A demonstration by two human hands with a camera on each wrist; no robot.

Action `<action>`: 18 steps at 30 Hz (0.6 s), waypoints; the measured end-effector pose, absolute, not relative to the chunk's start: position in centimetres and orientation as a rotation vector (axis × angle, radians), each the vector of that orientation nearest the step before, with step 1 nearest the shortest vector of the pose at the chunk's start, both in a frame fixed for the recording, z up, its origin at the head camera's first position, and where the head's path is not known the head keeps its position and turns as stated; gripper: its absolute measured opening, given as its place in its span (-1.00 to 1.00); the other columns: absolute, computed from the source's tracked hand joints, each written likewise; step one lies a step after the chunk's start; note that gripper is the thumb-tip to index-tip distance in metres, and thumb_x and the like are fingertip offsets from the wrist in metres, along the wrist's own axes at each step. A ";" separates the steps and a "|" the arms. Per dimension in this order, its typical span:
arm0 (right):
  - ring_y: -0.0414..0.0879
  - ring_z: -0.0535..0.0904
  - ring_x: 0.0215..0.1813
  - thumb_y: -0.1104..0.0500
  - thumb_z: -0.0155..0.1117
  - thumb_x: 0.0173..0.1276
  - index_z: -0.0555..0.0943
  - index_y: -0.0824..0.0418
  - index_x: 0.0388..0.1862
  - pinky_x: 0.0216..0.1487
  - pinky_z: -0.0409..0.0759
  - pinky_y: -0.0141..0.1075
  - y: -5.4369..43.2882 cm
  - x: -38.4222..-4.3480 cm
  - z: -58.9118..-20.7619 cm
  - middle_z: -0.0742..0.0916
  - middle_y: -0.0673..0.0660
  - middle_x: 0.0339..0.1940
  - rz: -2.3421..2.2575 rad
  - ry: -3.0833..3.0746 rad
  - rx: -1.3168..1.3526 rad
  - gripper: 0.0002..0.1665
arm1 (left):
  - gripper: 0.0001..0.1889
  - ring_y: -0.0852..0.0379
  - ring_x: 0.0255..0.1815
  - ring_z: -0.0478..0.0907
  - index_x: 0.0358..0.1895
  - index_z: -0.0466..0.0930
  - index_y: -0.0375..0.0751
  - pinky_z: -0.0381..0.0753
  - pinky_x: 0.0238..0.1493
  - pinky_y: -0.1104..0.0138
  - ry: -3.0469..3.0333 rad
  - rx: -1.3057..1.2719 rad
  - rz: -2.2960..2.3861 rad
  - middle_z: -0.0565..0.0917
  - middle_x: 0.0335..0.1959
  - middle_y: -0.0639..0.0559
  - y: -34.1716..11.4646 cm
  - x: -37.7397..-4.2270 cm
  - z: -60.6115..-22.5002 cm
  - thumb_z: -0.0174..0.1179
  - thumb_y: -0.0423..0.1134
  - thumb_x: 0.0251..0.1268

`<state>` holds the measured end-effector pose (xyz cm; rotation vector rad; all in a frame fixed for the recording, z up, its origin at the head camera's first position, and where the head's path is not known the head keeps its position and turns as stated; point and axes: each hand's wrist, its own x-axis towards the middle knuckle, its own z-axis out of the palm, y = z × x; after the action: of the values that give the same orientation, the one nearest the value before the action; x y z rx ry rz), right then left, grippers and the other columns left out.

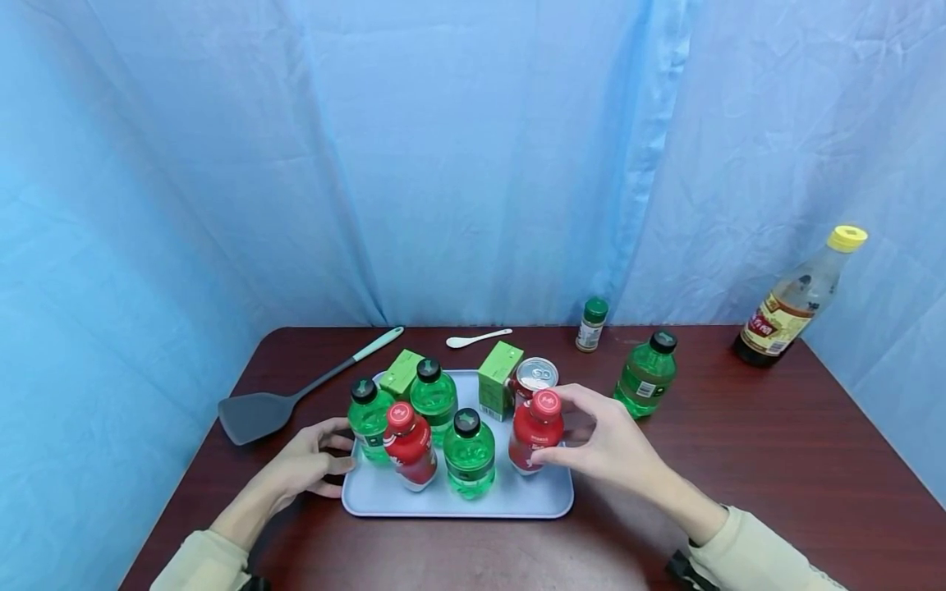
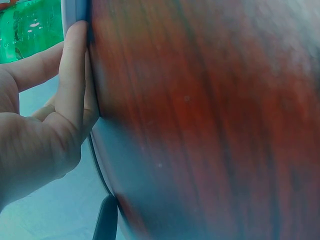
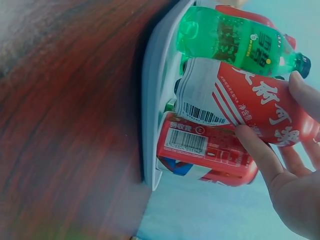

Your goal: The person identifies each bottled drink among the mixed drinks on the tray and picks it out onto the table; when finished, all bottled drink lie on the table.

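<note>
My right hand [image 1: 617, 439] grips a red cola bottle [image 1: 537, 435] between thumb and fingers over the tray's right side; whether its base touches the tray I cannot tell. Behind this bottle, and partly hidden by it, stands a red can [image 3: 205, 150]. My left hand [image 1: 306, 460] touches the left edge of the pale tray [image 1: 510, 507] with fairly straight fingers, as the left wrist view also shows. On the tray are another red bottle [image 1: 411, 450], three green soda bottles [image 1: 469, 460] with black caps, and two green cartons [image 1: 498, 382].
Left of the tray lies a grey spatula [image 1: 259, 414]. A white spoon [image 1: 476, 338] and a green-capped seasoning jar [image 1: 591, 326] are at the table's back. To the right stand another green soda bottle [image 1: 646, 377] and a yellow-capped sauce bottle [image 1: 794, 304]. Blue curtains [image 1: 473, 164] hang behind the table.
</note>
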<state>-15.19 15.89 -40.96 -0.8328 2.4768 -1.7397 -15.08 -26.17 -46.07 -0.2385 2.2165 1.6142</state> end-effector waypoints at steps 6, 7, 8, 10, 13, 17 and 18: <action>-0.05 0.76 -0.13 0.07 0.71 0.02 0.57 0.16 0.26 -0.13 0.75 -0.20 16.5 -15.0 -40.0 0.70 -0.03 0.06 -1.717 2.479 -0.796 -0.18 | -0.29 -0.08 -0.16 0.66 0.49 0.25 -0.29 0.76 -0.31 -0.01 2.214 -0.236 1.622 0.50 0.14 -0.31 -26.2 -14.9 -46.0 0.28 -0.50 0.27; -0.05 0.76 -0.13 0.07 0.72 0.02 0.56 0.16 0.27 -0.13 0.75 -0.20 16.6 -15.0 -39.8 0.70 -0.03 0.06 -1.711 2.483 -0.794 -0.18 | -0.29 -0.08 -0.16 0.66 0.49 0.24 -0.30 0.76 -0.32 -0.01 2.218 -0.234 1.619 0.50 0.14 -0.31 -26.2 -14.9 -46.0 0.28 -0.49 0.27; -0.06 0.75 -0.13 0.08 0.72 0.01 0.56 0.16 0.27 -0.14 0.75 -0.20 16.8 -15.0 -39.7 0.70 -0.03 0.06 -1.705 2.492 -0.793 -0.18 | -0.29 -0.08 -0.16 0.67 0.49 0.24 -0.30 0.75 -0.32 -0.01 2.221 -0.234 1.617 0.51 0.14 -0.31 -26.2 -14.9 -46.0 0.29 -0.49 0.27; -0.07 0.75 -0.12 0.09 0.72 0.01 0.56 0.16 0.27 -0.15 0.75 -0.20 17.2 -15.0 -39.4 0.70 -0.03 0.06 -1.696 2.508 -0.792 -0.18 | -0.28 -0.08 -0.15 0.67 0.49 0.24 -0.31 0.75 -0.32 -0.01 2.226 -0.231 1.611 0.51 0.14 -0.31 -26.2 -14.9 -46.0 0.29 -0.49 0.27; -0.08 0.74 -0.11 0.11 0.73 0.00 0.57 0.16 0.26 -0.16 0.75 -0.20 17.8 -15.0 -39.1 0.71 -0.04 0.05 -1.681 2.540 -0.793 -0.18 | -0.28 -0.08 -0.14 0.68 0.49 0.24 -0.31 0.75 -0.33 -0.01 2.230 -0.230 1.603 0.52 0.14 -0.30 -26.2 -14.9 -46.1 0.29 -0.49 0.27; -0.07 0.74 -0.10 0.14 0.73 0.00 0.58 0.12 0.26 -0.18 0.75 -0.21 18.7 -15.0 -38.9 0.71 -0.05 0.05 -1.683 2.563 -0.781 -0.19 | -0.28 -0.07 -0.15 0.67 0.49 0.24 -0.31 0.75 -0.33 -0.01 2.234 -0.230 1.601 0.52 0.14 -0.30 -26.1 -15.0 -46.1 0.29 -0.49 0.26; -0.07 0.74 -0.10 0.14 0.72 0.00 0.58 0.09 0.26 -0.18 0.75 -0.21 18.9 -14.9 -38.8 0.71 -0.05 0.05 -1.688 2.567 -0.779 -0.20 | -0.28 -0.07 -0.15 0.67 0.48 0.25 -0.31 0.75 -0.33 -0.01 2.235 -0.229 1.603 0.52 0.13 -0.30 -26.1 -15.0 -46.0 0.29 -0.49 0.26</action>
<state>-14.93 18.88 -38.79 -0.7793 2.5673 -1.6880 -14.96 -26.05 -46.05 -0.2287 2.2347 1.6025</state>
